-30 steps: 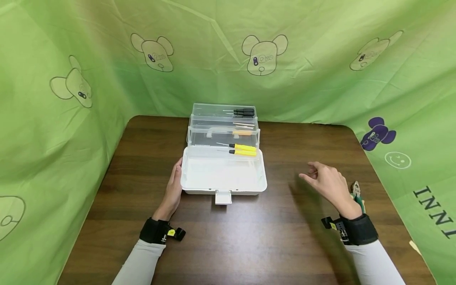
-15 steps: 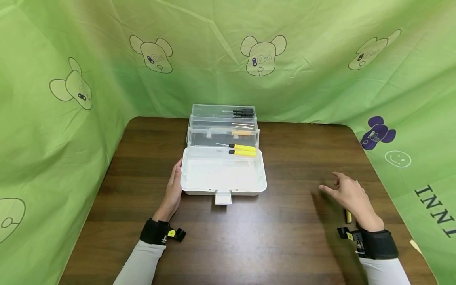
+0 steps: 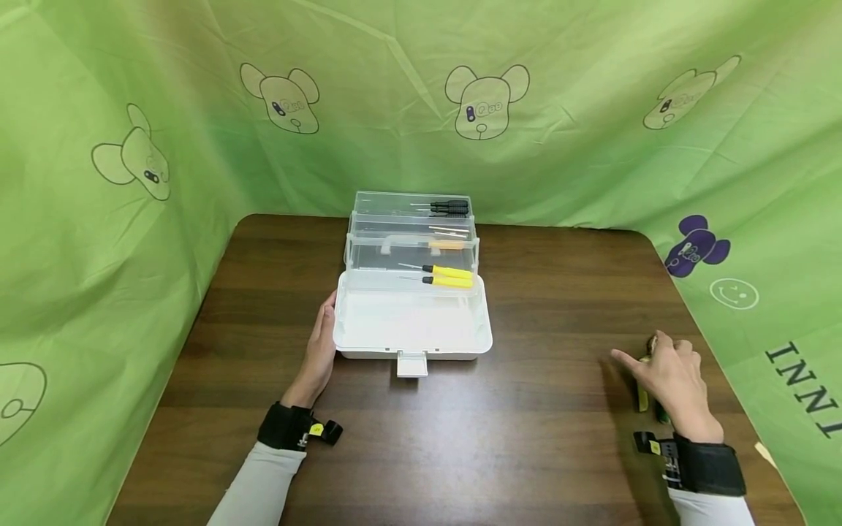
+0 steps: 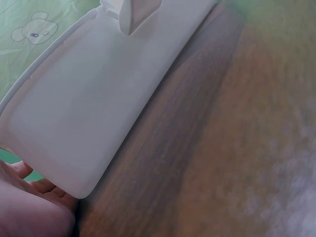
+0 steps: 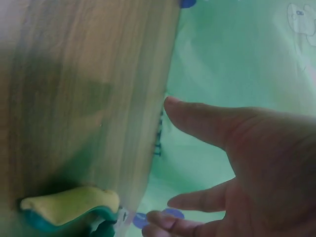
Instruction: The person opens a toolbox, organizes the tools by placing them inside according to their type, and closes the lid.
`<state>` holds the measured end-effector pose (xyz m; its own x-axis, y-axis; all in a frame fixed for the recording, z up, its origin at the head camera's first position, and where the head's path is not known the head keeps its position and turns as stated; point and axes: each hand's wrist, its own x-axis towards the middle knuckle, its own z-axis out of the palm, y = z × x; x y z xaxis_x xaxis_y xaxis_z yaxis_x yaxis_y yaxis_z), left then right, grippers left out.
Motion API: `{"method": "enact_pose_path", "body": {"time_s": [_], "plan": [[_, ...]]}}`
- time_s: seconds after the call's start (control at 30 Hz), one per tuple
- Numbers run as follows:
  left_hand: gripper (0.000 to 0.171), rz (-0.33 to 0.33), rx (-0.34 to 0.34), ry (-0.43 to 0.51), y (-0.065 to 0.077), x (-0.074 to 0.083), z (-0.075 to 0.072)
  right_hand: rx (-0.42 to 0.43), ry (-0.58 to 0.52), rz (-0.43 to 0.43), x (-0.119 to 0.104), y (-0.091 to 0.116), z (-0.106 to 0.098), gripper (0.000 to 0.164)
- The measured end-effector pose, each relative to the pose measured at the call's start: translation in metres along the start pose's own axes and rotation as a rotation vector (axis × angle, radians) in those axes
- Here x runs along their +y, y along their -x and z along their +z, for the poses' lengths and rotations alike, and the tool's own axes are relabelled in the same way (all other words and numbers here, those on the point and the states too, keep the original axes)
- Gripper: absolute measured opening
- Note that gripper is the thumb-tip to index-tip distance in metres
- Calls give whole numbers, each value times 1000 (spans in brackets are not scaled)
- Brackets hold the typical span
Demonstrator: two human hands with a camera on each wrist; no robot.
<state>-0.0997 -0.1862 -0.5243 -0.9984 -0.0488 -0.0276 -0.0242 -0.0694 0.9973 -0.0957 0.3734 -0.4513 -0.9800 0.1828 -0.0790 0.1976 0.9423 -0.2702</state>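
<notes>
A white toolbox (image 3: 411, 318) stands with its lid up and its clear trays (image 3: 395, 256) raised behind the base. My left hand (image 3: 319, 358) rests along the box's left side; in the left wrist view, its fingers touch the end wall (image 4: 84, 108). Over at the right, my right hand (image 3: 674, 383) hovers above a pair of pliers (image 5: 74, 205), thumb spread away from the fingers and nothing held. The hand covers most of the pliers in the head view; their yellow and green handles show beside and below it.
Two yellow-handled screwdrivers (image 3: 450, 282) lie in the lowest tray, and black-handled ones (image 3: 449, 207) in the top tray. A white latch (image 3: 412, 364) hangs at the box's front. Green cloth (image 3: 559, 161) surrounds the back and sides of the wooden table (image 3: 552, 270).
My right hand has moved right and nearer to me, coming over the pliers. The left hand and the toolbox have stayed in place.
</notes>
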Motion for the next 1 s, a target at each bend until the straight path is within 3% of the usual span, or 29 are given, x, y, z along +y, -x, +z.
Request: {"method": "enact_pose_path", "body": {"time_s": [0.23,0.47,0.7,0.87,1.0], "plan": [[66,-6,-3,-7,0,1,-1,-35,22,63,11,5,1,102],[66,-1,-10,-1,1,3,0,-129,24,114,18,7,0,103],[65,-3,-14,12,0,3,1,-173,7,159,21,8,2,85],[65,-1,-10,12,0,2,0,-148,15,123,26,7,7,68],[65,-6,0,6,-1,0,0,-112,12,102,29,7,9,63]]}}
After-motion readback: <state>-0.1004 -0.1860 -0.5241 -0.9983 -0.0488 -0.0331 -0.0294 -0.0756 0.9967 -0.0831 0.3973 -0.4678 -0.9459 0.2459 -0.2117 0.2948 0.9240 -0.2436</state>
